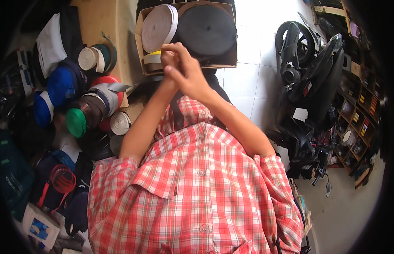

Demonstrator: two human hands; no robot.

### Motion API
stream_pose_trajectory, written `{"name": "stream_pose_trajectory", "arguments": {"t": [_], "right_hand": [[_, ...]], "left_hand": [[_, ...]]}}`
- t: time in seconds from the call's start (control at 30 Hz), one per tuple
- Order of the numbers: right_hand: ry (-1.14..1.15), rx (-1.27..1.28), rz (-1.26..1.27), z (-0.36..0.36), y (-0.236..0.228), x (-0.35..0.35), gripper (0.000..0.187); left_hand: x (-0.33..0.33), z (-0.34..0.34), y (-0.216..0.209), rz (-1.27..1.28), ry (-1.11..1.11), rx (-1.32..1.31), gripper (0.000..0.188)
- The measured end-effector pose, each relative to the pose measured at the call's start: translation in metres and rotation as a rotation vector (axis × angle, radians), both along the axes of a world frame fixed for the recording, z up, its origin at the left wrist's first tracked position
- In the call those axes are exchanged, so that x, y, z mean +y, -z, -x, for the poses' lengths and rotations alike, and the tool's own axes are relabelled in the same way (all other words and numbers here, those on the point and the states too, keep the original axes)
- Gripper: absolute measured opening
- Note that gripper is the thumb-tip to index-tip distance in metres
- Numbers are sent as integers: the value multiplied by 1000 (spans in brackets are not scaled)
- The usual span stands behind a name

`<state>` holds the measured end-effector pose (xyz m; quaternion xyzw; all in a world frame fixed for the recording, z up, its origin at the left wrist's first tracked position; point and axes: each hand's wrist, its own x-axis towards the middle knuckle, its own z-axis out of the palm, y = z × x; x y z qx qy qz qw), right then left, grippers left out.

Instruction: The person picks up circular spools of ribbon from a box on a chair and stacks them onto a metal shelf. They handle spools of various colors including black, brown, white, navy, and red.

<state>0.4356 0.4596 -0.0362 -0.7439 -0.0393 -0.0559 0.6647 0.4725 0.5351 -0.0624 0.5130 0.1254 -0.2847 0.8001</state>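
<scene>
Forearms angle inward. Right hand (187, 70) half-curled, overlapping left hand (167, 70), mostly hidden; cannot tell how far left is open, or whether either grips anything. Cardboard box (139, 42) at far centre, holding pale roll (158, 29) left, black roll (207, 29) right.

The open cardboard box (220, 66) has low brown sides. Inside, a pale greyish-white roll (156, 30) of strap, tightly wound, lies with its round face up at the left. A bigger, dark grey roll (206, 31) fills the box's right part. A yellow-and-pale roll (151, 58), partly hidden, sits in the box's near left corner.
</scene>
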Motion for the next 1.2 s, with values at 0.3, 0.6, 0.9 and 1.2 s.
{"name": "stream_pose_trajectory", "arguments": {"t": [0.3, 0.6, 0.9, 1.2], "right_hand": [[-13, 1027, -841, -7, 26, -73, 66], [156, 948, -771, -4, 33, -128, 68], [-14, 860, -859, -11, 61, -158, 56], [274, 550, 213, -35, 159, -187, 19]], "left_hand": [[-45, 19, -17, 548, 333, 126, 74], [-120, 28, -8, -70, 63, 102, 75], [-145, 53, 9, -383, 54, -488, 32], [-109, 52, 112, -691, -167, -218, 28]]}}
